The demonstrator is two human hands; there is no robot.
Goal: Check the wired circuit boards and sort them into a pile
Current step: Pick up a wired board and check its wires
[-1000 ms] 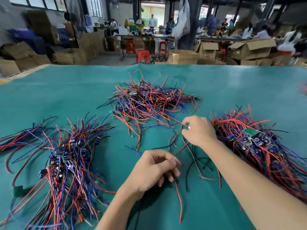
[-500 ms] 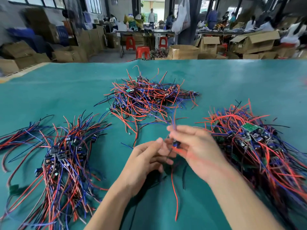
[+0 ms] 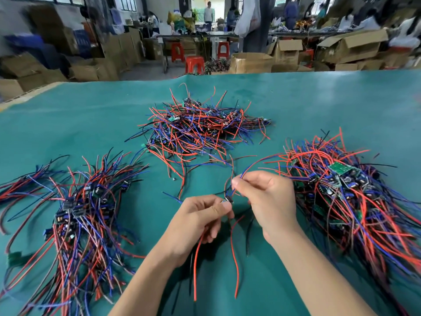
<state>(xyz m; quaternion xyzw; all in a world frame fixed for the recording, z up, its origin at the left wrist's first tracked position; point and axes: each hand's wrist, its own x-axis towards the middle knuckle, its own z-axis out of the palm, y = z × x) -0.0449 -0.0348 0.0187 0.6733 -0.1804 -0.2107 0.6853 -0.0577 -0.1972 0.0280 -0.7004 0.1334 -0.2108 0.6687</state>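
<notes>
While I hold one wired circuit board (image 3: 228,199) up between both hands above the green bench (image 3: 319,106), the step in hand is, as I judge it, the check itself: the small dark board sits at the meeting point of my fingertips, clear of all three heaps. My left hand (image 3: 200,221) is closed in a pinch, thumb and forefinger on the board's near edge, the other fingers curled under; a red lead (image 3: 196,265) hangs down from beneath this hand. My right hand (image 3: 265,201) is likewise closed, its fingertips pinching the board's wires just above the board, from which a blue lead (image 3: 252,164) and a thin red one arch up and away. A second red lead and a black one dangle below the board towards the bench.

Three piles lie around: left pile (image 3: 79,213), far pile (image 3: 200,131), right pile (image 3: 355,199). Which of them receives checked boards I cannot tell from this view. The next move calls, in my judgement, for turning the board to see its faces and joints, then carrying it with leads gathered so that they do not snag in a neighbouring heap.
</notes>
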